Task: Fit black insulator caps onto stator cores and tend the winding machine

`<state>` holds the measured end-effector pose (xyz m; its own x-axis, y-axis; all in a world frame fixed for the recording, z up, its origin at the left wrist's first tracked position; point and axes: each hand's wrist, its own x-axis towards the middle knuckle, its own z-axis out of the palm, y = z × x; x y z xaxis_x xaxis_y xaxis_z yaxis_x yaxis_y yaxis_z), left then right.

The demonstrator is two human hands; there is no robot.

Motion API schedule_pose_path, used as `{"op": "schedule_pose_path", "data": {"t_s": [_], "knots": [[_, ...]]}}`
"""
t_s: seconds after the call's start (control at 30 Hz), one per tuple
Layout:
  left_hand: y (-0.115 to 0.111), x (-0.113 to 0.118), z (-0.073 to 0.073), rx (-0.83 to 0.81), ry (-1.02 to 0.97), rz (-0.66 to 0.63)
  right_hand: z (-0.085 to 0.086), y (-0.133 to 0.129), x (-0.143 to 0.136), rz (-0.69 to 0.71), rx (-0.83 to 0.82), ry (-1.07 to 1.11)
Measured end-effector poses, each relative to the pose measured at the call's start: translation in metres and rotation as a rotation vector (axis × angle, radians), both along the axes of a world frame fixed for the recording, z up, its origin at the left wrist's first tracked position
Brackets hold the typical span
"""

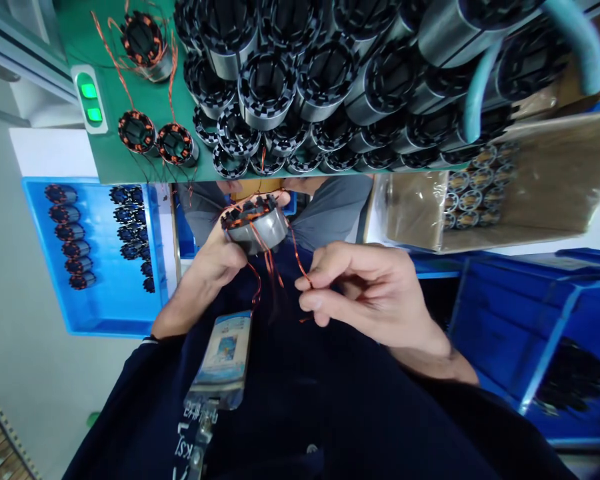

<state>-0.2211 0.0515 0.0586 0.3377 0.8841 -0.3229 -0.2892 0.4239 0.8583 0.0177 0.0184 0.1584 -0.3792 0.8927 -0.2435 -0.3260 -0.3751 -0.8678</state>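
Observation:
In front of my chest my left hand (220, 257) is wrapped round a motor stator (260, 230), a metal ring with black slot insulation and copper windings. Several orange copper wires hang from it. To its right, my right hand (370, 287) pinches one copper wire (297, 252) between thumb and forefinger. That wire runs up to the stator's right side, and its loose end shows below my fingers. The fingers of my left hand behind the stator are partly hidden.
Bare stator cores (267, 87) stand in rows on the green bench (145, 172), near wound stators (137, 131). A blue tray (110, 313) with stators lies left. At right are a cardboard box (545, 200) of metal rings and blue crates (510, 320). An ID badge (225, 353) hangs before me.

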Motion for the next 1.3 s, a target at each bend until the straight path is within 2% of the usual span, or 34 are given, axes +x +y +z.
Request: {"op": "schedule_pose_path", "data": {"t_s": [0.1, 0.17, 0.27, 0.37, 0.43, 0.5, 0.57, 0.63, 0.7, 0.77, 0.83, 0.9, 1.03, 1.13, 1.3], "knots": [[0.004, 0.002, 0.01, -0.167, -0.13, -0.071, -0.003, 0.004, 0.0, -0.008, 0.069, -0.139], [0.003, 0.0, 0.018, -0.28, -0.212, -0.09, -0.006, 0.005, -0.001, 0.031, 0.09, -0.145], [-0.001, -0.001, 0.026, -0.295, -0.294, -0.034, -0.013, 0.003, -0.005, 0.106, 0.143, -0.161], [-0.003, 0.004, 0.025, -0.168, -0.264, 0.048, -0.036, 0.0, -0.008, 0.234, 0.309, -0.34], [-0.001, 0.008, 0.022, 0.041, -0.146, 0.061, -0.059, 0.003, -0.004, 0.341, 0.399, -0.462], [0.001, 0.011, 0.022, 0.305, 0.008, 0.035, -0.079, 0.011, 0.008, 0.401, 0.406, -0.542], [0.004, 0.013, 0.025, 0.469, 0.061, -0.014, -0.085, 0.023, 0.025, 0.415, 0.373, -0.58], [0.005, 0.015, 0.033, 0.479, 0.004, -0.093, -0.075, 0.035, 0.043, 0.394, 0.312, -0.553], [0.005, 0.016, 0.043, 0.484, -0.055, -0.168, -0.053, 0.044, 0.055, 0.334, 0.214, -0.409], [0.005, 0.018, 0.053, 0.532, -0.07, -0.238, -0.028, 0.051, 0.056, 0.303, 0.126, -0.22], [0.004, 0.019, 0.061, 0.564, -0.065, -0.293, -0.009, 0.056, 0.051, 0.357, 0.085, -0.115], [0.001, 0.019, 0.066, 0.55, -0.013, -0.36, 0.001, 0.06, 0.044, 0.439, 0.067, -0.101], [-0.005, 0.015, 0.07, 0.458, 0.05, -0.519, 0.006, 0.061, 0.04, 0.5, 0.096, -0.122], [-0.006, 0.012, 0.067, 0.508, 0.0, -0.478, 0.012, 0.053, 0.043, 0.441, 0.103, -0.112], [-0.009, 0.018, 0.057, 0.863, 0.039, -0.248, 0.022, 0.031, 0.052, 0.152, 0.204, -0.243]]}}
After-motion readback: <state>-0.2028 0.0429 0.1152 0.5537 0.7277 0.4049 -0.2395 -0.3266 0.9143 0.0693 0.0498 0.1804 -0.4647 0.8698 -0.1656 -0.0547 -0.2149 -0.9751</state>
